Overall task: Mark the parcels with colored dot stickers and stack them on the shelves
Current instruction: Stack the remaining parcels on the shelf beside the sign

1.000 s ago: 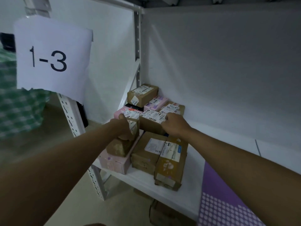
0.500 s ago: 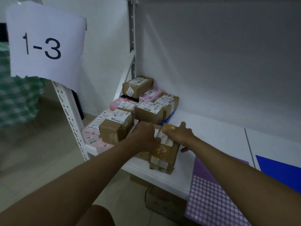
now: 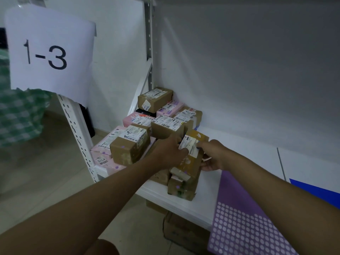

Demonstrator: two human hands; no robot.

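A long brown parcel [image 3: 191,159] with a white label lies tilted on top of another brown parcel [image 3: 181,188] at the front of the white shelf [image 3: 244,144]. My left hand [image 3: 170,153] grips its left side and my right hand [image 3: 214,156] grips its right side. Behind and left of it, several brown and pink parcels are piled, among them a brown box [image 3: 129,145] with a purple dot on its front face. A purple sheet of dot stickers [image 3: 241,223] lies on the shelf to the right.
A paper sign reading 1-3 [image 3: 49,52] hangs on the perforated white shelf upright [image 3: 77,137]. A blue sheet [image 3: 318,192] lies at the far right. Cardboard boxes [image 3: 184,230] stand on the floor under the shelf. A green checked bag [image 3: 16,115] sits at the left.
Both hands came off the upper boxes in the pile and took hold of the long brown front parcel, whose far end is now raised and tilted.
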